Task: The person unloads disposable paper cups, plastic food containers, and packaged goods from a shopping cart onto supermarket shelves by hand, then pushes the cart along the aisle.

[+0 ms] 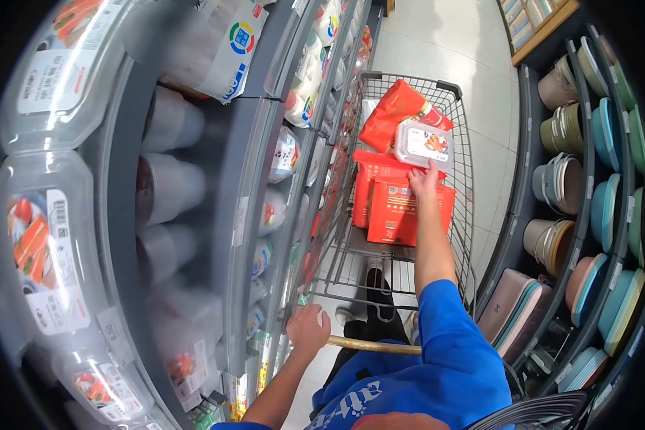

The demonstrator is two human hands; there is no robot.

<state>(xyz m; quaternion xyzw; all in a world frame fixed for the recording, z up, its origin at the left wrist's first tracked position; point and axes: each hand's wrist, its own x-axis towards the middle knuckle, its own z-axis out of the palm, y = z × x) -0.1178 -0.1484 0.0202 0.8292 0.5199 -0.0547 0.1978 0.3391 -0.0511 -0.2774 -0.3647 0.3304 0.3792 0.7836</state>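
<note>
My right hand point(424, 179) reaches into the wire shopping cart point(464, 154) and grips the near edge of a clear plastic food container point(413, 144) with a picture label. The container is over the red packages, and whether it rests on them I cannot tell. A red bag point(394, 107) lies behind it. Another red package point(412, 211) lies below my right wrist, partly covering a further red one point(362, 188). My left hand point(308, 330) is closed around the left end of the cart handle point(376, 347).
Left of the cart stands a shelf point(247, 172) with stacked plastic containers point(46, 244) and wrapped goods point(306, 89). On the right, another shelf holds bowls point(557, 183), plates point(605, 211) and trays point(509, 304). Tiled floor point(437, 39) runs ahead between them.
</note>
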